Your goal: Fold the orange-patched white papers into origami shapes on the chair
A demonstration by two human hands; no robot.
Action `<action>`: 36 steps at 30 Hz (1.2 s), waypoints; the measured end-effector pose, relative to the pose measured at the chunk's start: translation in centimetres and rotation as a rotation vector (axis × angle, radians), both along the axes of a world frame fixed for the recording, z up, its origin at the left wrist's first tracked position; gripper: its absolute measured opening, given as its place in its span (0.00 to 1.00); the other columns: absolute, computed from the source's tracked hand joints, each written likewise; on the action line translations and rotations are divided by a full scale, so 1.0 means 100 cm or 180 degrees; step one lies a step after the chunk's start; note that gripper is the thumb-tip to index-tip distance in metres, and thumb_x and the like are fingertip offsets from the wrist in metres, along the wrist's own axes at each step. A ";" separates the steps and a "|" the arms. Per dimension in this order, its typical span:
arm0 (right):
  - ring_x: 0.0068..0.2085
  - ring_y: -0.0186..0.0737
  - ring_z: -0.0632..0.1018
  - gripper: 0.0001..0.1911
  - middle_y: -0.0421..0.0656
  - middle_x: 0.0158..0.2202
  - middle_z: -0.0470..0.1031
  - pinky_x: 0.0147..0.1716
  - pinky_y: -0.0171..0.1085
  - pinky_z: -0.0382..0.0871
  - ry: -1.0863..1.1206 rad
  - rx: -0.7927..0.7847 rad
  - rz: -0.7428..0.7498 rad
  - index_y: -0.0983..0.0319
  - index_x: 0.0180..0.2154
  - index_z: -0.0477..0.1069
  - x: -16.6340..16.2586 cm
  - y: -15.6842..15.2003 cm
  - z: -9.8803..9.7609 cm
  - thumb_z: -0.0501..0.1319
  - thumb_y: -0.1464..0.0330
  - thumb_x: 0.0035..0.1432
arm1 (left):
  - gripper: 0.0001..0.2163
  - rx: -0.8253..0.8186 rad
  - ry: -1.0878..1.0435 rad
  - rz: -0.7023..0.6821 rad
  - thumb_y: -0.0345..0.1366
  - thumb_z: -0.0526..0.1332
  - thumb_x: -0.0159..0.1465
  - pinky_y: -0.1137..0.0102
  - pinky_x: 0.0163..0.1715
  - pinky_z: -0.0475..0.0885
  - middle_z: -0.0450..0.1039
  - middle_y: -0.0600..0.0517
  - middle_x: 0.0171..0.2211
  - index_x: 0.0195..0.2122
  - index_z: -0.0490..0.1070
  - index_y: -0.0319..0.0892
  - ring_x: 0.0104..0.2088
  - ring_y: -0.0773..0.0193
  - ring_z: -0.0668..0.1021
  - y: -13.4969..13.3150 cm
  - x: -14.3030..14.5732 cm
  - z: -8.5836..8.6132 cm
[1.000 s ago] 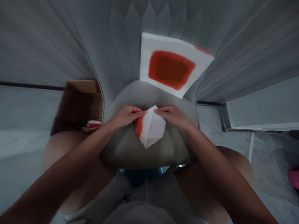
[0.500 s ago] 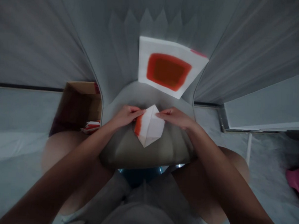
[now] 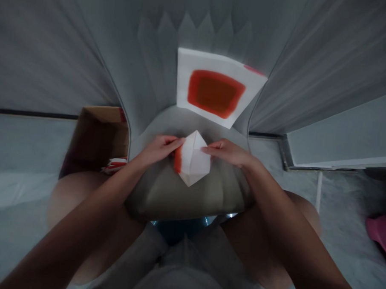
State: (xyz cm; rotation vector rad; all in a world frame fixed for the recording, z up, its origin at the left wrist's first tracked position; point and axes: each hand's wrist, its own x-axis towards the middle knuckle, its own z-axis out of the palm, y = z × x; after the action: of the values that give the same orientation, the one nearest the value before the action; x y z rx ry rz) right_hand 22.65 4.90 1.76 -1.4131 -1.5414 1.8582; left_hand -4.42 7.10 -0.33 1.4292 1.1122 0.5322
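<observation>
- white creased paper point(image 3: 192, 163), faceted and pointed at both ends, one side orange-red, between left hand point(image 3: 162, 148) and right hand point(image 3: 224, 151), each pinching an edge
- smooth, rounded grey chair point(image 3: 184, 203) beneath the hands
- flat white sheet point(image 3: 217, 92) with a red-brown block, beyond them
- open cardboard box point(image 3: 93, 133) left of the left hand, red-and-white pieces point(image 3: 116, 164) inside

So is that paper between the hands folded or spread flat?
Folded: the paper shows crease lines and a pointed outline between the left hand and right hand.
</observation>
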 end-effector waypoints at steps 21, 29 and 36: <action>0.37 0.45 0.82 0.17 0.49 0.37 0.84 0.40 0.41 0.74 -0.1310 0.1367 -0.1131 0.63 0.44 0.80 -0.007 -0.050 -0.026 0.60 0.58 0.67 | 0.21 0.0245 -0.0047 0.2442 0.56 0.62 0.66 0.73 0.27 0.74 0.75 0.53 0.29 0.36 0.79 0.41 0.29 0.64 0.75 -0.108 -0.004 -0.030; 0.52 0.47 0.81 0.18 0.52 0.51 0.81 0.55 0.48 0.76 -0.1113 0.2815 -0.1849 0.62 0.52 0.79 -0.065 -0.202 -0.073 0.57 0.60 0.72 | 0.19 -0.0231 -0.0716 0.2917 0.52 0.68 0.61 0.68 0.33 0.81 0.79 0.48 0.40 0.44 0.78 0.41 0.38 0.60 0.81 -0.200 -0.015 -0.037; 0.63 0.51 0.74 0.21 0.52 0.61 0.76 0.63 0.52 0.68 -0.2128 0.3252 -0.0958 0.61 0.62 0.72 -0.093 -0.232 -0.083 0.52 0.65 0.75 | 0.27 0.0045 -0.0348 0.2804 0.53 0.72 0.58 0.70 0.29 0.76 0.72 0.53 0.38 0.49 0.64 0.43 0.32 0.65 0.78 -0.221 -0.018 -0.037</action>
State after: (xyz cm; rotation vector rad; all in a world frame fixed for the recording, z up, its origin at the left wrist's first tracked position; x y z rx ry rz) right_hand 13.36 -18.34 -6.58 -1.5981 -1.9531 0.2395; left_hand -6.20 -15.03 -4.02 0.8451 1.6281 1.2143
